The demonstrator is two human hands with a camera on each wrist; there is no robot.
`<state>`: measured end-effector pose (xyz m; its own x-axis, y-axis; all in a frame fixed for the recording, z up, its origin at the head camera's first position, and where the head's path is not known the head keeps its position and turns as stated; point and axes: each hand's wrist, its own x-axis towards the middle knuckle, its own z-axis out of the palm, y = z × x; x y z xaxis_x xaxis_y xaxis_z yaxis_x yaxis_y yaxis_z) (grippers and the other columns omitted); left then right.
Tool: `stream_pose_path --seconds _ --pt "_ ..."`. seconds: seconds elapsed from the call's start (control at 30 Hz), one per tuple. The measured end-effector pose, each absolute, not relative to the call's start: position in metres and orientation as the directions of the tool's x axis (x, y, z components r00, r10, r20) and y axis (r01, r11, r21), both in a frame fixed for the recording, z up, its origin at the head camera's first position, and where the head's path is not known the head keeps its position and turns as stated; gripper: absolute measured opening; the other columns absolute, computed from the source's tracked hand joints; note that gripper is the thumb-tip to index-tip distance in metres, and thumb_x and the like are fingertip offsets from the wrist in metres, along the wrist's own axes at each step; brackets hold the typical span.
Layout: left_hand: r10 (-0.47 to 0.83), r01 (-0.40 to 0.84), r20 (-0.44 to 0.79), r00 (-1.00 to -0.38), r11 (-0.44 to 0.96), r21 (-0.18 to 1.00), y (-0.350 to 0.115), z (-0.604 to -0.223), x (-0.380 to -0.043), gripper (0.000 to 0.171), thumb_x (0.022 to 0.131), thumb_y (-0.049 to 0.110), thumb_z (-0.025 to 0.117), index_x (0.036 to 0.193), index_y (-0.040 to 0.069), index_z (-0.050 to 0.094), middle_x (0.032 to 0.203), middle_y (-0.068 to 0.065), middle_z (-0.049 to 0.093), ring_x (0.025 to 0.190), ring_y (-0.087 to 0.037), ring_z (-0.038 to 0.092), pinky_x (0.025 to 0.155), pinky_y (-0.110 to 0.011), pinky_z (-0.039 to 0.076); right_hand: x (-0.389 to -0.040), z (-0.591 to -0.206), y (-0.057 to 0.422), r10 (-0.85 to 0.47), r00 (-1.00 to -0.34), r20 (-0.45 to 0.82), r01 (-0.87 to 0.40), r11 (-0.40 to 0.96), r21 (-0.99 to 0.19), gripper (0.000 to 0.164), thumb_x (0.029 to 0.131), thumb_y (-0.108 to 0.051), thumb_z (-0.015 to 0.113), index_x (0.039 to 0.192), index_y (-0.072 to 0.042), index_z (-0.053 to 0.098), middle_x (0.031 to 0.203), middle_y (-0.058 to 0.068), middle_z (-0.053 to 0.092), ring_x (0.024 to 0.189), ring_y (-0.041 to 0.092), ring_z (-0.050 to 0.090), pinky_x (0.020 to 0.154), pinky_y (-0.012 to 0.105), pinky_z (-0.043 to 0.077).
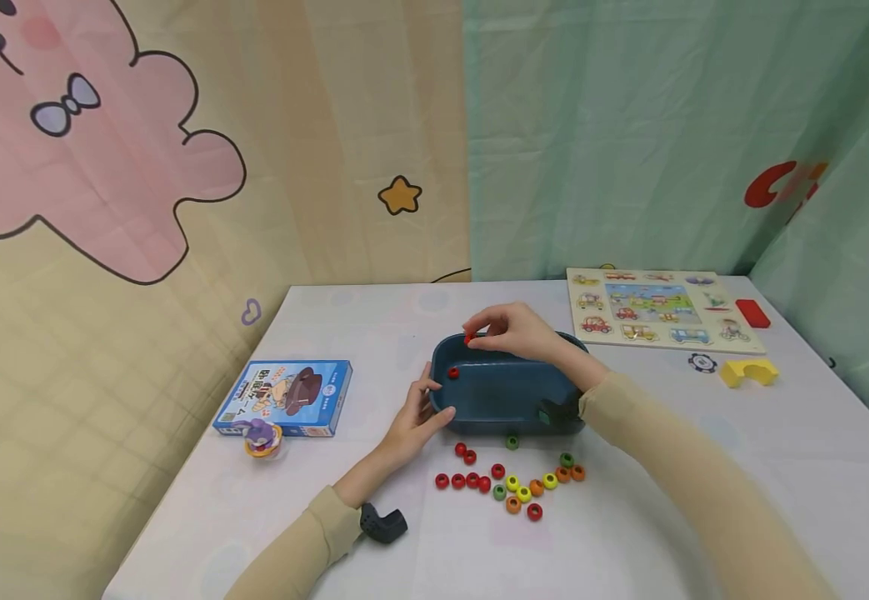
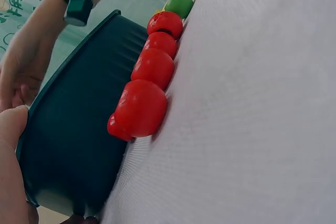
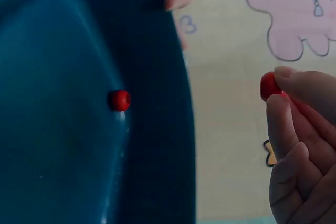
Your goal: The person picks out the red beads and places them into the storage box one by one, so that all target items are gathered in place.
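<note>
A dark teal plastic basin (image 1: pixel 497 397) stands on the white-covered table. My left hand (image 1: pixel 413 421) holds its left end, the thumb at the front rim and the fingers along the outer side. Over the basin's far left part, my right hand (image 1: pixel 515 333) pinches a red bead (image 3: pixel 269 86) between thumb and fingertips. Another red bead (image 3: pixel 121 100) lies on the basin floor near its left wall. In front of the basin, red beads (image 2: pixel 140 107) lie in a loose row, and yellow, orange and green beads (image 1: pixel 566 459) are scattered farther right.
On the left lie a blue picture box (image 1: pixel 284 396) and a small purple toy figure (image 1: pixel 260 437). A wooden picture board (image 1: pixel 651 308) rests at the back right, near a red block (image 1: pixel 752 313), a yellow arch block (image 1: pixel 749 372) and a gear-like disc (image 1: pixel 702 362). Printed curtains hang behind the table.
</note>
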<state>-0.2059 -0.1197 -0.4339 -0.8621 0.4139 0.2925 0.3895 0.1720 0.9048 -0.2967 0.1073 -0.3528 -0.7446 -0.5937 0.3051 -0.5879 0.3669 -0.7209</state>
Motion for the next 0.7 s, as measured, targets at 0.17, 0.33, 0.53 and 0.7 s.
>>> stream_pose_path --seconds 0.17,0.33,0.53,0.7 --pt "0.429 0.393 0.295 -0.854 0.159 0.905 -0.120 -0.435 -0.206 0.041 0.090 0.010 0.052 0.119 -0.007 0.027 0.148 -0.014 0.002 0.129 -0.039 0.020 0.100 -0.046 0.027 -0.320 -0.378 0.101 -0.644 -0.736 0.209 -0.558 0.402 -0.726 0.031 0.079 -0.024 0.068 0.103 -0.004 0.065 0.094 0.003 0.066 0.072 0.014 0.060 0.067 0.029 0.050" --pt "0.432 0.400 0.306 -0.848 0.145 0.905 -0.120 -0.435 -0.206 0.038 0.090 0.008 0.051 0.117 -0.005 0.028 0.148 -0.014 0.002 0.129 -0.038 0.020 0.100 -0.046 0.027 -0.332 -0.392 0.097 -0.660 -0.733 0.162 -0.539 0.419 -0.731 0.027 0.078 -0.020 0.069 0.099 -0.003 0.067 0.092 0.002 0.066 0.077 0.013 0.061 0.069 0.027 0.051" --pt "0.434 0.393 0.299 -0.850 0.142 0.909 -0.120 -0.435 -0.206 0.036 0.091 0.008 0.051 0.117 -0.003 0.028 0.148 -0.013 0.001 0.129 -0.037 0.019 0.100 -0.045 0.027 -0.343 -0.408 0.090 -0.678 -0.730 0.086 -0.530 0.481 -0.698 0.022 0.077 -0.017 0.070 0.096 -0.005 0.068 0.089 0.000 0.066 0.079 0.010 0.061 0.071 0.025 0.051" --pt "0.428 0.396 0.306 -0.851 0.139 0.908 -0.121 -0.435 -0.206 0.034 0.090 0.008 0.051 0.116 0.000 0.030 0.148 -0.015 0.001 0.129 -0.038 0.020 0.100 -0.046 0.027 -0.345 -0.417 0.085 -0.683 -0.729 0.044 -0.526 0.518 -0.675 0.021 0.077 -0.017 0.071 0.096 -0.008 0.068 0.088 -0.002 0.066 0.079 0.010 0.061 0.071 0.025 0.050"
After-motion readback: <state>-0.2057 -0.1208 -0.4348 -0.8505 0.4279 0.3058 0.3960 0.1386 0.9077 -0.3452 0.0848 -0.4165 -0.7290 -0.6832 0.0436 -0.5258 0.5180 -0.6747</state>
